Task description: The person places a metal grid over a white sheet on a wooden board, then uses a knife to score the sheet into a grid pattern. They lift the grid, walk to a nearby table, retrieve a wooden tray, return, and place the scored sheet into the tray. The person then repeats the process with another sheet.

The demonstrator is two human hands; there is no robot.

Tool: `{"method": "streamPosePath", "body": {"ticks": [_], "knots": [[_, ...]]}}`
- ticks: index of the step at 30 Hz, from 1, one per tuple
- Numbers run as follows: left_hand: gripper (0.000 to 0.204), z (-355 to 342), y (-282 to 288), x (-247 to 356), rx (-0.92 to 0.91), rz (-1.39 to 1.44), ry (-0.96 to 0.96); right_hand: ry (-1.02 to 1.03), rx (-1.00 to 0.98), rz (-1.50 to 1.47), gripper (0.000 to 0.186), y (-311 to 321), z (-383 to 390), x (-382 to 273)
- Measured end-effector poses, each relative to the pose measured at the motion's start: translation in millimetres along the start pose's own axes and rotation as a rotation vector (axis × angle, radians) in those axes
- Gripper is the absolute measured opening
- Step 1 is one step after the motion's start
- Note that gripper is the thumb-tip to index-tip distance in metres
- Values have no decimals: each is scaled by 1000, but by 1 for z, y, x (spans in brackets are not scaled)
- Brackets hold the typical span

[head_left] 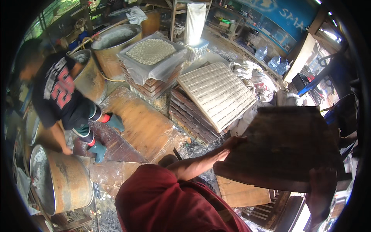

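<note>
My left hand (233,145) grips the left edge of a large dark wooden board (278,143), held tilted at the right side of the view. My right hand (320,181), in shadow, is closed on the board's near right part. Just beyond the board, a pale gridded slab (216,92) rests tilted on a stack of dark wooden boards (191,118). Below the board I hold lie a light plywood sheet (241,195) and dark slatted wood (262,212).
A co-worker (58,92) in a dark shirt and boots bends among large metal drums (65,179) at left. A plastic-lined stack (150,54) with pale paste stands at the back. White sacks (259,81) and water jugs (274,62) are behind the slab. Boards (135,127) cover the floor.
</note>
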State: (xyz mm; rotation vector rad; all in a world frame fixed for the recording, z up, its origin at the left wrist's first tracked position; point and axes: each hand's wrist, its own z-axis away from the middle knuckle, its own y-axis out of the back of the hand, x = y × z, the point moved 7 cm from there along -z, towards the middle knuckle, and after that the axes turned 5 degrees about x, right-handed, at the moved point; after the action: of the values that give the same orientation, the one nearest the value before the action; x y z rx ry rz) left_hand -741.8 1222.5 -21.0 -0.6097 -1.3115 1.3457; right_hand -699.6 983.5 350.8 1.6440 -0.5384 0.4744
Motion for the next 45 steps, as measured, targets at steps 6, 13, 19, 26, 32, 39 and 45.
{"method": "streamPosePath", "body": {"ticks": [6,13,19,26,32,39,45], "knots": [[73,-45,12,122,-213,-69,-435,-540,-405,-685,65,-86,-9,79],[93,-82,57,275,-164,-459,-572,-1059,574,-1305,49,-370,-71,206],[88,-121,134,362,-94,-735,-220,-1630,229,-2102,84,-543,-178,-14],[67,-191,212,495,119,-1099,-128,-1805,-67,-1670,46,-575,-283,-156],[89,-193,262,541,77,-1254,-268,-1946,38,-1389,32,-552,-325,-191],[87,-219,289,543,77,-1458,-187,-1861,122,-1425,25,-544,-353,-196],[83,-219,301,540,92,-1382,-233,-1846,102,-1412,23,-557,-352,-192]]}}
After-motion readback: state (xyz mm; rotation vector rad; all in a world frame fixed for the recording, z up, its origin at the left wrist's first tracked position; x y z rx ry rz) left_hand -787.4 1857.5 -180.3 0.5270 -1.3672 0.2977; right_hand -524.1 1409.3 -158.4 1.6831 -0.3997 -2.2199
